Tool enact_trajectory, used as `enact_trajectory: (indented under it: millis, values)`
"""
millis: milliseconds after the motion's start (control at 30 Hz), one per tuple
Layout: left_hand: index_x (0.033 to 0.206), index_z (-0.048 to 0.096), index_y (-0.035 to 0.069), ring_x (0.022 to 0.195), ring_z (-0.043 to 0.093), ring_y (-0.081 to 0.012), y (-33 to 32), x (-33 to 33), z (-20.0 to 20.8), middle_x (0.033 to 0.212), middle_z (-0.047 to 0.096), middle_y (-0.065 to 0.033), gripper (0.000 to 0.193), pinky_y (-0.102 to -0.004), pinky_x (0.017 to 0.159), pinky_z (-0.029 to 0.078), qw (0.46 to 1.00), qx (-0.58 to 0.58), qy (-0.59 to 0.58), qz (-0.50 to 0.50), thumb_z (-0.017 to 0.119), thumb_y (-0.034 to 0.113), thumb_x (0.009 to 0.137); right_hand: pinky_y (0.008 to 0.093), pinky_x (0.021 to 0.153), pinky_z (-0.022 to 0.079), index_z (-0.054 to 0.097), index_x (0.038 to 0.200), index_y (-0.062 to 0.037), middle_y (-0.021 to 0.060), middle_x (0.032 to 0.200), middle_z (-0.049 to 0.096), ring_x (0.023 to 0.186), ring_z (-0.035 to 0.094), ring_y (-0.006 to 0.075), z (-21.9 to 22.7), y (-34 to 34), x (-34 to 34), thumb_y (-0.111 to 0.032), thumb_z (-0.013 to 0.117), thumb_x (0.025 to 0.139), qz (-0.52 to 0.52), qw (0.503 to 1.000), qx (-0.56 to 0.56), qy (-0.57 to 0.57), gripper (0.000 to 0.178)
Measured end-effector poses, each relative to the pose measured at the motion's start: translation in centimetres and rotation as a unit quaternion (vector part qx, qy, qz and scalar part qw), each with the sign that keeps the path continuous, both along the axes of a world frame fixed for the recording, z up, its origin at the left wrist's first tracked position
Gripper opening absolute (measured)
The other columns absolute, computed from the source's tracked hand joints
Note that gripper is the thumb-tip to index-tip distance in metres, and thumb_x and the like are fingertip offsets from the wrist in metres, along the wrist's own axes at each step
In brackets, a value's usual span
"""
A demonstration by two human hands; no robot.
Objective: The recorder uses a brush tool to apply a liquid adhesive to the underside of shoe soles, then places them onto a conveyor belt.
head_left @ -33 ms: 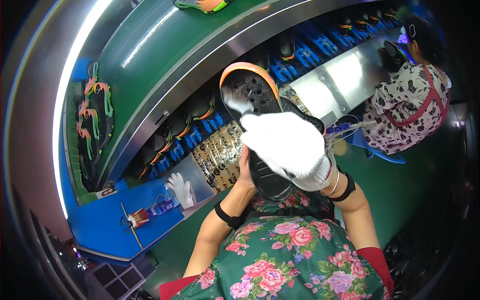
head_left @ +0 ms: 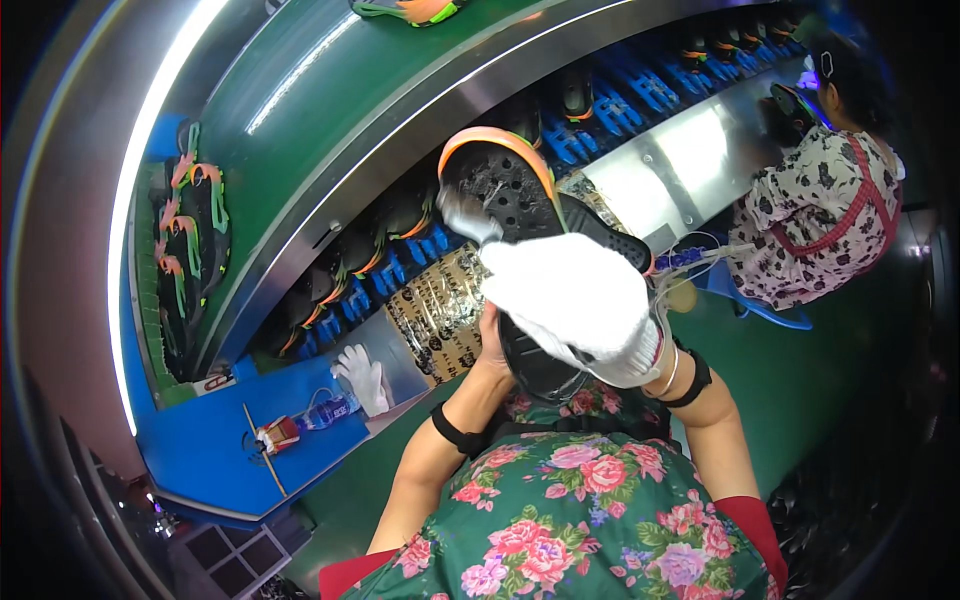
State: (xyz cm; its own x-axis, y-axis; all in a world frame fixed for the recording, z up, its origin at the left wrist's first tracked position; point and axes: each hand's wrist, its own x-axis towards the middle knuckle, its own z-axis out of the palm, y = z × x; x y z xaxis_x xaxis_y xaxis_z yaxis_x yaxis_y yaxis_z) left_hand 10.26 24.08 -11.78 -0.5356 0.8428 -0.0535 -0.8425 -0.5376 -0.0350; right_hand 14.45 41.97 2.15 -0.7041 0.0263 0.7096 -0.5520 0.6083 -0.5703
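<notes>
A black clog (head_left: 515,195) with an orange rim and holes in its toe is held up in front of me, sole end toward my body. My bare left hand (head_left: 491,335) grips its left side near the heel; most of the fingers are hidden beneath. My right hand (head_left: 570,300), in a white knitted glove, is closed above the clog. From its fingertips sticks out a pale tool, apparently a brush (head_left: 468,217), blurred by motion at the left edge of the toe. The glove hides the clog's middle. Another black clog (head_left: 610,238) lies just behind, partly covered.
A metal bench has a taped brown cardboard patch (head_left: 440,315). Behind it, clogs stand in a row on blue racks (head_left: 610,110), under a green conveyor (head_left: 290,130). On a blue table (head_left: 230,430) lie a white glove (head_left: 362,380) and a bottle (head_left: 328,410). A co-worker (head_left: 815,210) sits right.
The brush has shifted slightly left and down, to the toe's edge, and my right hand has dipped a little. My left hand keeps its grip on the clog.
</notes>
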Motion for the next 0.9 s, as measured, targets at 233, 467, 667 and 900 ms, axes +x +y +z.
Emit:
enact_trajectory:
  millis: [233,467,667,900]
  values:
    - [0.158,0.035,0.010,0.140,0.050,-0.0366,0.4,-1.1,1.4,0.154,0.048,-0.0176,0.089,-0.0553,0.119,0.038,1.000,-0.007,0.000,0.004,0.041,0.074,0.097,0.0381,0.090,0.056,0.075,0.119,-0.0062,0.0134,0.122,0.073,0.108,0.070,0.0281,-0.8,0.6,-0.4,-0.004,0.073,0.085,-0.010,0.999,-0.043,-0.018,0.034]
    - [0.152,0.044,0.009,0.130,0.059,-0.0358,0.0,-2.6,1.2,0.145,0.057,-0.0182,0.088,-0.0540,0.112,0.046,0.998,-0.058,0.028,0.019,0.038,0.077,0.097,0.0377,0.080,0.058,0.078,0.109,-0.0057,0.0143,0.109,0.077,0.093,0.073,0.0287,-2.3,1.3,-1.1,-0.004,0.075,0.083,-0.007,0.993,-0.113,0.015,0.027]
    - [0.156,0.039,0.012,0.129,0.054,-0.0484,1.6,-3.8,3.3,0.152,0.049,-0.0163,0.084,-0.0686,0.109,0.041,0.970,-0.215,0.092,0.062,0.038,0.073,0.098,0.0367,0.084,0.058,0.077,0.118,-0.0104,0.0096,0.115,0.076,0.098,0.073,0.0258,-2.9,-1.0,-0.8,-0.006,0.074,0.084,0.039,0.997,-0.062,-0.005,0.034]
    - [0.159,0.032,0.012,0.130,0.055,-0.0471,2.5,-6.1,4.8,0.146,0.048,-0.0348,0.107,-0.0595,0.108,0.046,0.980,-0.141,0.137,0.038,0.033,0.091,0.086,0.0393,0.088,0.057,0.077,0.113,-0.0050,0.0136,0.116,0.075,0.103,0.072,0.0296,-4.3,-1.3,-0.6,-0.002,0.075,0.083,0.063,0.992,-0.104,-0.042,0.030]
